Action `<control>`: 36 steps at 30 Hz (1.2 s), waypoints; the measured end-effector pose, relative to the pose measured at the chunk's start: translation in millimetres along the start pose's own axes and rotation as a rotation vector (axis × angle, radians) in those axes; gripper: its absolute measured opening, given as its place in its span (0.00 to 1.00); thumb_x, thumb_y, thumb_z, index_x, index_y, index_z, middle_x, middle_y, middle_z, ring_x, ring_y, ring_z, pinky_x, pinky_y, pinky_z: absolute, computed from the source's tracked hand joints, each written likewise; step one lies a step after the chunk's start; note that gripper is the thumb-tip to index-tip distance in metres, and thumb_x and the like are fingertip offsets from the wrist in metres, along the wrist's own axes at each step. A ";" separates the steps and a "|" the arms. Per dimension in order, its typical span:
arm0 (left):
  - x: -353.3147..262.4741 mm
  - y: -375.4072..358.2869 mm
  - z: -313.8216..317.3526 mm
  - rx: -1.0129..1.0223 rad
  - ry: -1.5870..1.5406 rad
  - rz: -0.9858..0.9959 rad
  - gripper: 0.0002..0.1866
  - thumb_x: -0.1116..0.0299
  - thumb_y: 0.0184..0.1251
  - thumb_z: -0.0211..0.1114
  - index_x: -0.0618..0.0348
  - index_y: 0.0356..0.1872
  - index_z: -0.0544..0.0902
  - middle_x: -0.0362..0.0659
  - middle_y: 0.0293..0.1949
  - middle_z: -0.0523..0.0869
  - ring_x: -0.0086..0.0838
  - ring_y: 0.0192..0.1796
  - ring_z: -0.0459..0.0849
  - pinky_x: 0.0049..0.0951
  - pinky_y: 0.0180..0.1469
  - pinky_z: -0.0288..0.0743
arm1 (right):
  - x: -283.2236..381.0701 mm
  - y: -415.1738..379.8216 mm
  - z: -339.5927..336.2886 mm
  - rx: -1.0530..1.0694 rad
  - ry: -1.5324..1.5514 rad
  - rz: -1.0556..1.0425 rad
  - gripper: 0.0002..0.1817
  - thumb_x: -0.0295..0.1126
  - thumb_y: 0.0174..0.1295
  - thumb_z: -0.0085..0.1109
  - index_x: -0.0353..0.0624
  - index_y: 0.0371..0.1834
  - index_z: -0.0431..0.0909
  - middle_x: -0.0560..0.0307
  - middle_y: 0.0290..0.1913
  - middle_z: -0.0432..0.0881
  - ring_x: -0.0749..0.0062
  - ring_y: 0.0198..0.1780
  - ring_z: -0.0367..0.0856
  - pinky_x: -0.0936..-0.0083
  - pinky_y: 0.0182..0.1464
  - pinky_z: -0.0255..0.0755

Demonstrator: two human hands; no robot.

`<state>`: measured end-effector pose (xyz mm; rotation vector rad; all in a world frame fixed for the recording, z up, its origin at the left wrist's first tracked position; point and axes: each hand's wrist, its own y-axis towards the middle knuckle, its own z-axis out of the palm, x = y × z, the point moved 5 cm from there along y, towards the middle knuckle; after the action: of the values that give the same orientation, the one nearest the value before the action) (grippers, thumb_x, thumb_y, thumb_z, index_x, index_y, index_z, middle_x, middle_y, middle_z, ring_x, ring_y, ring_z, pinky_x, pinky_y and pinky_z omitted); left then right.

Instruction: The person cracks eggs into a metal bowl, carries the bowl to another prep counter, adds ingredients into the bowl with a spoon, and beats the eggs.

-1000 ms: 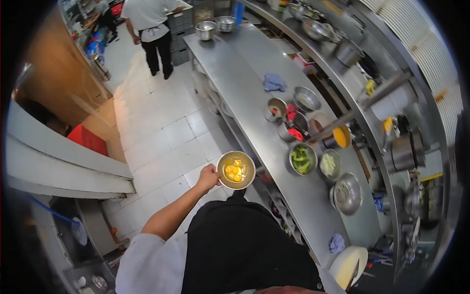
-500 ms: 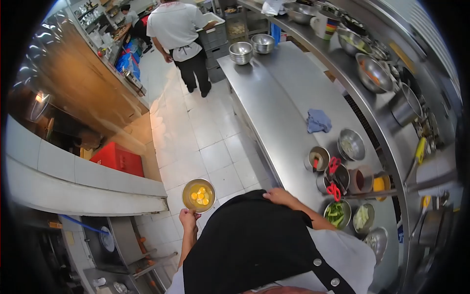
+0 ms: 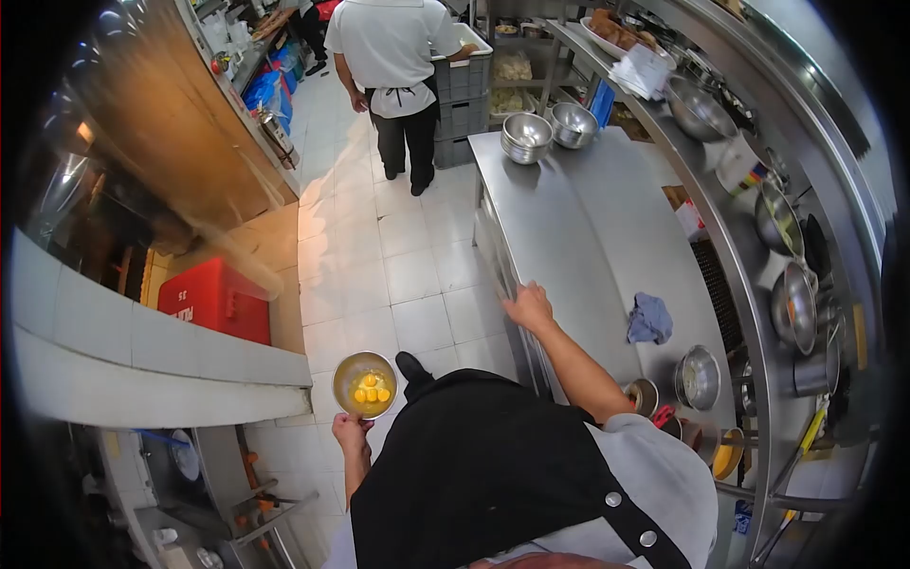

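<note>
My left hand (image 3: 352, 432) grips the near rim of a small metal bowl (image 3: 340, 372) that holds three egg yolks (image 3: 371, 390) in their whites, level over the white tiled floor. My right hand (image 3: 528, 306) reaches forward and rests, fingers spread, on the front edge of the long steel counter (image 3: 578, 237). My black apron fills the lower middle of the view.
A person in a white shirt and black apron (image 3: 398, 66) stands ahead in the aisle by grey crates (image 3: 464, 90). On the counter are stacked steel bowls (image 3: 526, 136), a blue cloth (image 3: 650, 319) and small metal bowls (image 3: 698, 376). A red box (image 3: 215, 299) sits at left.
My view has moved forward along the aisle. My right hand went from my apron out to the counter edge. The bowl stays in my left hand, slightly lower left.
</note>
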<state>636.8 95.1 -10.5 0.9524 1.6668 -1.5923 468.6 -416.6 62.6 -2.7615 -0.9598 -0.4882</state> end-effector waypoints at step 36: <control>-301.1 261.4 422.6 0.751 0.378 0.066 0.06 0.78 0.64 0.64 0.59 0.31 0.75 0.40 0.27 0.78 0.27 0.25 0.82 0.30 0.29 0.87 | 59.4 192.0 -18.0 0.073 0.242 0.284 0.31 0.56 0.66 0.61 0.40 0.58 0.85 0.38 0.53 0.87 0.42 0.57 0.84 0.55 0.61 0.77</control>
<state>1003.8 -347.2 75.2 1.7468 1.2224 -2.1375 628.5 -536.6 89.5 -2.6352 -0.5113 -0.7018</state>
